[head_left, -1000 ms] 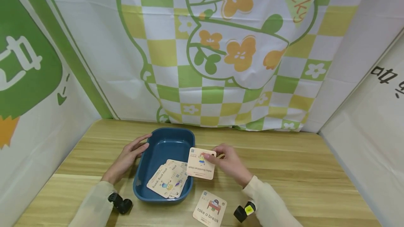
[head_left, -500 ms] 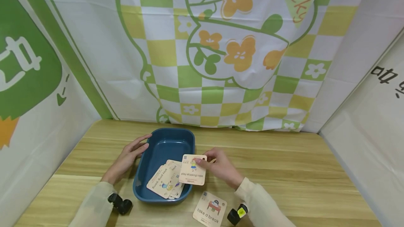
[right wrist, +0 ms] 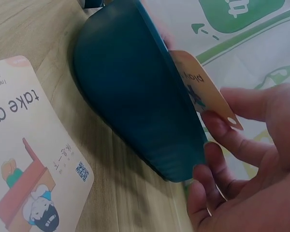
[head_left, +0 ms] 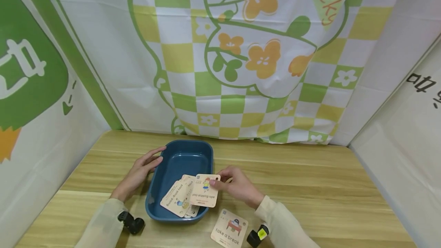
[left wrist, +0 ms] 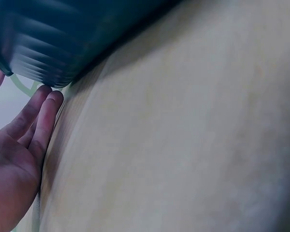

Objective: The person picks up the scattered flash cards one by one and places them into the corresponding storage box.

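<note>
My right hand (head_left: 239, 186) pinches a "play skipping rope" picture card (head_left: 204, 191) by its right edge, thumb on the printed face. The card overlaps the near right part of a blue tray (head_left: 180, 149) in the head view; in the right wrist view it stands over the tray's rim, fingertips close beside the wall. Inside the tray lies a loose pile of cards, a "play ping-pong" card (head_left: 175, 198) on top. At the tray's left side is my left hand (head_left: 138, 171), fingers extended with their tips at the wall; the left wrist view shows them straight.
A "take a break" card (head_left: 229, 228) lies face up on the wooden table (head_left: 293, 186), right of the tray's near end. A patterned cloth (head_left: 241, 110) hangs behind the table, and white printed walls (head_left: 399, 144) stand on both sides.
My right hand has moved left and a little nearer with the skipping rope card, from beside the tray's right rim to over the pile. The left hand and tray have stayed put.
</note>
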{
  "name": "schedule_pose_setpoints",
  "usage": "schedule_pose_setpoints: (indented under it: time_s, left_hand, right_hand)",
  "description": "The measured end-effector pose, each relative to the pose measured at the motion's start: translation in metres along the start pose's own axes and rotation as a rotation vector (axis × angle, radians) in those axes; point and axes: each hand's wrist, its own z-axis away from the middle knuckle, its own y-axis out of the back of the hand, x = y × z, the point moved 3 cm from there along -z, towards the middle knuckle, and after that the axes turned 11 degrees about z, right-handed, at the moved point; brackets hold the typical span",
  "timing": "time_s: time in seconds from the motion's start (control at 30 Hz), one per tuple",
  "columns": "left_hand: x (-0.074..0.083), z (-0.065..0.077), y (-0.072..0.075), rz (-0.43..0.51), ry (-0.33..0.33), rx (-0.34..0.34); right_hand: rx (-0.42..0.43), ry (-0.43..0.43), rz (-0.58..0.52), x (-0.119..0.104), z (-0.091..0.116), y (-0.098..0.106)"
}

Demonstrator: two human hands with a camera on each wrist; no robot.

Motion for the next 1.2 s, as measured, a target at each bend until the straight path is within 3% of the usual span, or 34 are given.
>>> schedule_pose_setpoints:
  time_s: [0.23,0.7,1.2]
  left_hand:
    - [0.0,0.0,0.0,0.002,-0.004,-0.001]
    - [-0.001,0.0,0.0,0.003,-0.013,-0.006]
    - [0.0,0.001,0.0,0.015,0.002,-0.007]
  right_hand:
    - [-0.03,0.069,0.027,-0.003,-0.002,-0.005]
    - [-0.043,0.113,0.016,-0.005,-0.004,-0.011]
    - [-0.044,0.081,-0.005,-0.002,0.001,-0.006]
